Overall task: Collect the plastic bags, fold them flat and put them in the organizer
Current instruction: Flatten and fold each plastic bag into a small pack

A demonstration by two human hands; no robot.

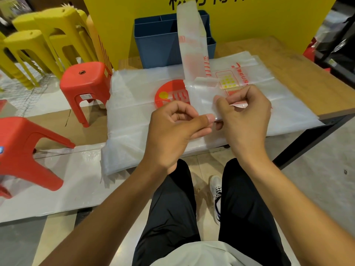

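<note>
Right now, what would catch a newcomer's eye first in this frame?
Both hands, left hand and right hand, pinch a long folded plastic bag strip rising mid-frame. Behind it stands a blue organizer against a yellow board; red stools sit left.

Only 1 view: a wide-angle camera worn on the head, looking forward and steeply down from close above. The counter (288,60) crosses the upper half of the frame, both forearms rise from the bottom edge to mid-frame, and the lap and floor fill the lower centre.
</note>
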